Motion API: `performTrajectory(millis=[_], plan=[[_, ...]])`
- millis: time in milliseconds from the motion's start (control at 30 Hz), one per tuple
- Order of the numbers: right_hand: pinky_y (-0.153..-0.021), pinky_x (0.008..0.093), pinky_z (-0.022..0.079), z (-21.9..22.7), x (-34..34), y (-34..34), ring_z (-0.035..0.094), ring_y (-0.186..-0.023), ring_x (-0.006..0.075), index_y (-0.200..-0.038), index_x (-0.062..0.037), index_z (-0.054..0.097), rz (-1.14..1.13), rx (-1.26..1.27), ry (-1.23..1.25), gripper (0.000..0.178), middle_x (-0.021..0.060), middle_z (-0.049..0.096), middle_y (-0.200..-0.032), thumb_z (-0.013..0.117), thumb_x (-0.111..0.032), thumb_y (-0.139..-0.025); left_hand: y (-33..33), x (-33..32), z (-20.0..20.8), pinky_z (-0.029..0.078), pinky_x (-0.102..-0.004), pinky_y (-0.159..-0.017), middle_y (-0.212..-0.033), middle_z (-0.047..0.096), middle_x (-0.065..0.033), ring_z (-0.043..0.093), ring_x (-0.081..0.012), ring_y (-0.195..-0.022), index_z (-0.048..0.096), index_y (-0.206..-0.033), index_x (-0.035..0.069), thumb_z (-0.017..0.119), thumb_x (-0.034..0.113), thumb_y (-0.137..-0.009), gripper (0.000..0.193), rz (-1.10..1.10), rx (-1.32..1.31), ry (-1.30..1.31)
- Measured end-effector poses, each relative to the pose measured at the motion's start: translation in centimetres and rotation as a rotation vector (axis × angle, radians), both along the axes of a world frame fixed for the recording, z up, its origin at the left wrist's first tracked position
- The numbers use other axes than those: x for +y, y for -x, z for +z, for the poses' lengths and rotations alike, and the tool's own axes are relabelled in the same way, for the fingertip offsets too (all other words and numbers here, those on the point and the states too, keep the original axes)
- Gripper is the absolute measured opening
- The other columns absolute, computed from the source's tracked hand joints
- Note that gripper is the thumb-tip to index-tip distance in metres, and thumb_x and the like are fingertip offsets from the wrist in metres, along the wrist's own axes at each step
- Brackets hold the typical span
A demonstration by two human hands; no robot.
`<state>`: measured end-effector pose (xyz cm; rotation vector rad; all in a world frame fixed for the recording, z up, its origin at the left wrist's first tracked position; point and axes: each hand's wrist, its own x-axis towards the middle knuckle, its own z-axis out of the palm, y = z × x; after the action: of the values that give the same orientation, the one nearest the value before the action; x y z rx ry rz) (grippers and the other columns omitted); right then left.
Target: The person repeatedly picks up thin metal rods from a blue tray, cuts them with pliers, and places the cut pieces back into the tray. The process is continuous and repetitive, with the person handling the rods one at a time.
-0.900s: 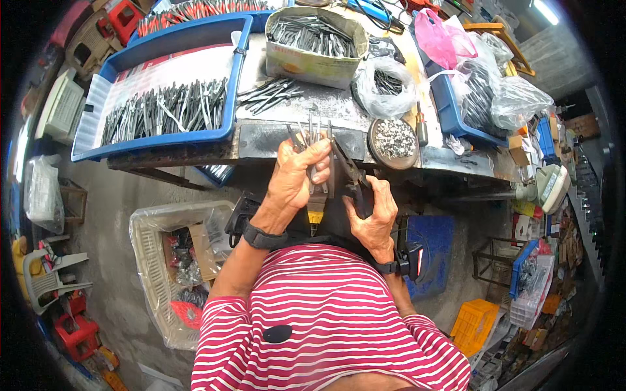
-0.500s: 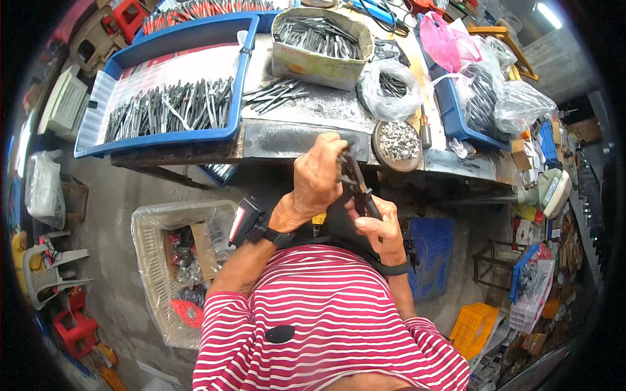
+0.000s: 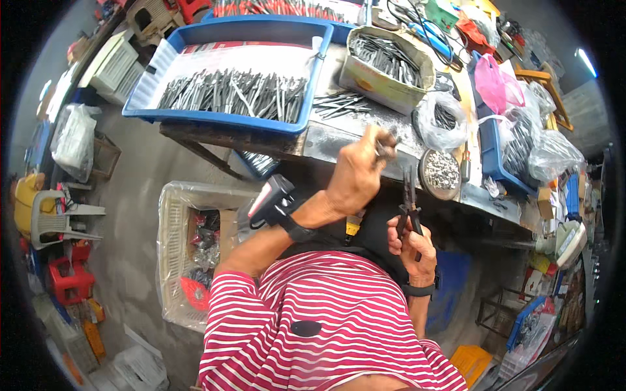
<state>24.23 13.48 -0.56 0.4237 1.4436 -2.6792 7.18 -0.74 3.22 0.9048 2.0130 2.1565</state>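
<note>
My right hand (image 3: 417, 251) is wrapped round the dark handles of a pair of long-nose pliers (image 3: 409, 195), whose jaws point up toward the bench edge. My left hand (image 3: 357, 171), a black device strapped at its wrist, is raised at the front of the bench. Its fingers are closed round a small dark piece (image 3: 386, 146), blurred and too small to name. A gap separates this piece from the pliers. Just beyond, a round dish of small pale bits (image 3: 441, 173) stands at the bench edge, and slim grey metal pieces (image 3: 342, 104) lie loose on the top.
A blue tray (image 3: 215, 117) of metal pieces stands at the left, with an open carton (image 3: 385, 91) beside it. Plastic bags (image 3: 440, 133) and another blue bin (image 3: 490, 146) are on the right. A plastic-lined basket (image 3: 171, 260) sits on the floor.
The pliers have come away from the piece at my left hand and now point upward. My left hand has moved up toward the bench top. The whole view has shifted.
</note>
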Motion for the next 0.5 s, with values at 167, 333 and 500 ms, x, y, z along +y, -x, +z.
performTrajectory(millis=[167, 333, 500], plan=[[-0.057, 0.0258, 0.038, -0.4, 0.3, 0.0, 0.046, -0.068, 0.0129, -0.111, 0.009, 0.051, -0.051, 0.019, 0.035, 0.05, 0.0083, 0.054, -0.084, 0.064, -0.028, -0.08, 6.4, -7.5, 4.2, 0.037, -0.0177, -0.048, -0.082, 0.061, -0.0058, 0.047, -0.0055, -0.059, 0.058, -0.101, 0.0, 0.057, 0.015, -0.091, 0.019, -0.179, -0.439, -0.392], [-0.058, 0.0259, 0.038, -0.6, 0.0, 0.1, 0.048, -0.069, 0.0133, -0.112, 0.0093, 0.051, -0.021, -0.013, 0.02, 0.051, 0.0083, 0.054, -0.084, 0.064, -0.028, -0.08, 16.0, -16.3, 5.7, 0.043, -0.0175, -0.053, -0.081, 0.062, -0.0032, 0.054, -0.0056, -0.064, 0.06, -0.098, 0.0, 0.06, 0.015, -0.089, 0.017, 0.073, -0.295, -0.011], [-0.057, 0.0257, 0.038, -0.5, -0.2, 0.1, 0.047, -0.069, 0.0126, -0.111, 0.009, 0.051, 0.004, -0.042, 0.003, 0.051, 0.0077, 0.054, -0.084, 0.064, -0.028, -0.078, 23.7, -24.1, 2.0, 0.039, -0.026, -0.044, -0.063, 0.055, -0.0019, 0.051, -0.0109, -0.053, 0.057, -0.08, 0.006, 0.061, 0.013, -0.084, 0.009, 0.541, -0.25, 0.107]])
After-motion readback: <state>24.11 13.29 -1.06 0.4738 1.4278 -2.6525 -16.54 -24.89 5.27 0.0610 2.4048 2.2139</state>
